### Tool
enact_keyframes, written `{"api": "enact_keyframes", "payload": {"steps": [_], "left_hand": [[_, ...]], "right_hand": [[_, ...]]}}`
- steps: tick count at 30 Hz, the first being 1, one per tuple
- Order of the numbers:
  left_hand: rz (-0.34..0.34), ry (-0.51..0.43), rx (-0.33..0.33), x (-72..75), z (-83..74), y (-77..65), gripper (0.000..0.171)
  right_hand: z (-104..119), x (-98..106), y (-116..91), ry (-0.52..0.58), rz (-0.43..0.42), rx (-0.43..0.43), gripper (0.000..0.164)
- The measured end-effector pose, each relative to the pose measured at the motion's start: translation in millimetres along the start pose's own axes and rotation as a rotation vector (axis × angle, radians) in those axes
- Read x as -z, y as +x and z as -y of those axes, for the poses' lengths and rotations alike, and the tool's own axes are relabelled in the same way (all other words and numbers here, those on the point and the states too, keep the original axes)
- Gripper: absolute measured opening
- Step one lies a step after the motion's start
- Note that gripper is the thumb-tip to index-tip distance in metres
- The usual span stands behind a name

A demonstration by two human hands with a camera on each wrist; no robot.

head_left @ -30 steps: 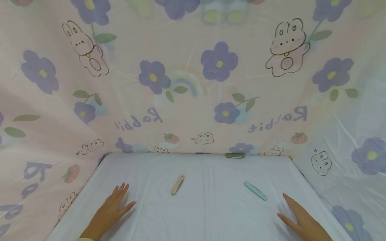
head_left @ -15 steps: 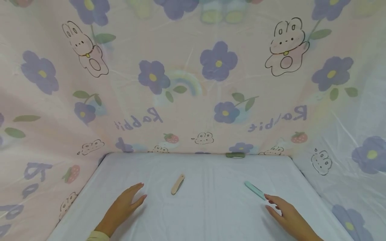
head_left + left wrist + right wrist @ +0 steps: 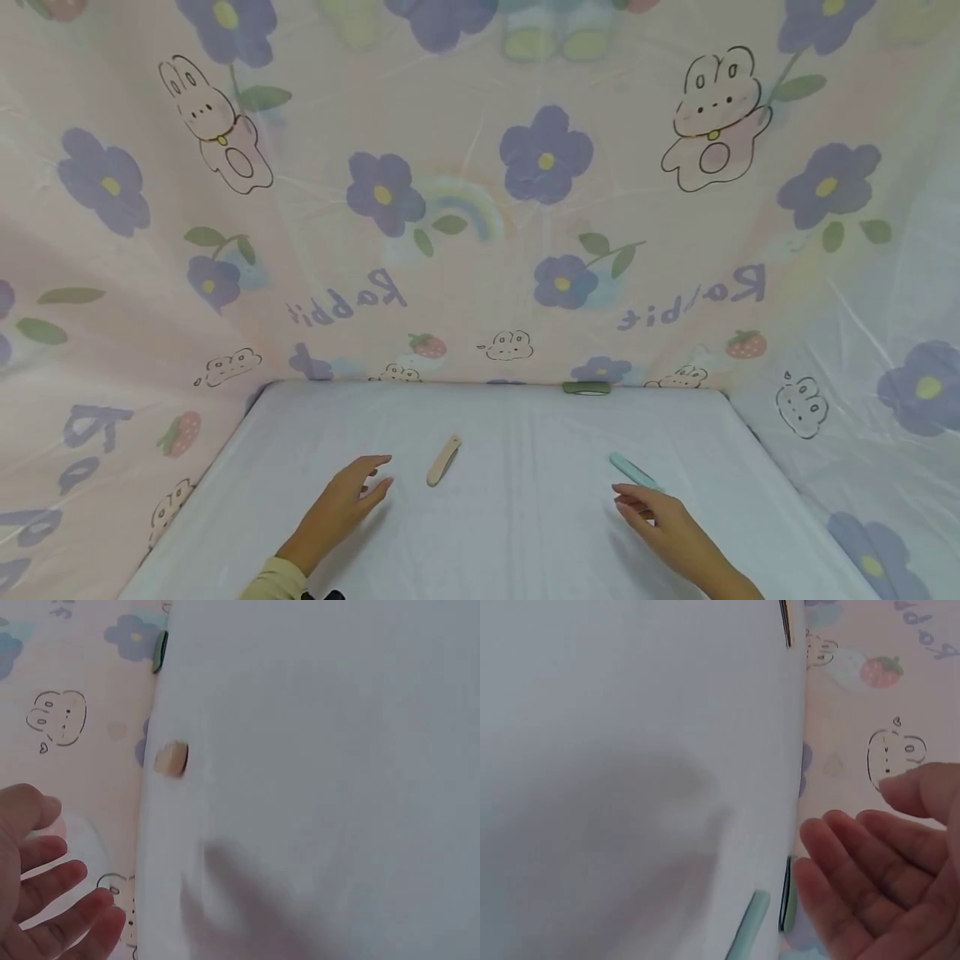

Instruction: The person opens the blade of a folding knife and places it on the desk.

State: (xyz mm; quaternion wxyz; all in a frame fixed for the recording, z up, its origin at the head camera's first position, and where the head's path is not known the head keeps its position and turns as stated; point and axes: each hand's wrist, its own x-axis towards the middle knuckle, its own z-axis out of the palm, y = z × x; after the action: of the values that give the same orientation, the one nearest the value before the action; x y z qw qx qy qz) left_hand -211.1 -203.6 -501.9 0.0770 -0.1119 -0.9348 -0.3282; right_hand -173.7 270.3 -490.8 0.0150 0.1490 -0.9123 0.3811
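A slim beige bar [image 3: 444,460] with rounded ends, a small hole at one end and a dark line along one side lies left of centre on the white surface. My left hand [image 3: 339,504] hovers to its left, fingers loosely bent and holding nothing. On the right lies a similar mint-green bar [image 3: 633,471], its near end overlapped by my right hand [image 3: 667,525] in the head view. Nothing is between the right hand's relaxed fingers. The left wrist view shows the beige bar [image 3: 172,759] blurred; the mint-green bar [image 3: 748,926] shows in the right wrist view.
A darker green bar [image 3: 587,388] lies at the far edge of the white-covered table [image 3: 517,533]. Behind and at both sides hangs a pale cloth [image 3: 465,275] printed with rabbits and flowers. A dark object [image 3: 326,595] shows at the left sleeve.
Both hands have moved inward: the left to the right, toward the beige bar, the right to the left, past the mint-green bar's near end. Their fingers have bent a little more. The bars stay put.
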Motion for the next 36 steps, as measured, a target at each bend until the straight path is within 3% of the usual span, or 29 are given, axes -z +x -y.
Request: {"api": "enact_keyframes", "payload": {"steps": [7, 14, 25, 36], "left_hand": [[0.016, -0.129, -0.032, -14.3, -11.8, 6.4, 0.032], [-0.007, -0.189, -0.090, -27.1, -21.7, 12.0, 0.027], [0.019, -0.262, 0.004, -46.1, -35.8, 17.3, 0.024], [0.003, -0.229, 0.116, -55.8, -40.0, 28.5, 0.024]], "right_hand": [[4, -19, 13, 0.175, 0.068, -0.040, 0.038], [15, -38, 28, 0.366, 0.091, -0.046, 0.035], [38, -75, 57, 0.709, 0.164, -0.218, 0.042], [57, -109, 80, 0.834, 0.276, -0.284, 0.039]]}}
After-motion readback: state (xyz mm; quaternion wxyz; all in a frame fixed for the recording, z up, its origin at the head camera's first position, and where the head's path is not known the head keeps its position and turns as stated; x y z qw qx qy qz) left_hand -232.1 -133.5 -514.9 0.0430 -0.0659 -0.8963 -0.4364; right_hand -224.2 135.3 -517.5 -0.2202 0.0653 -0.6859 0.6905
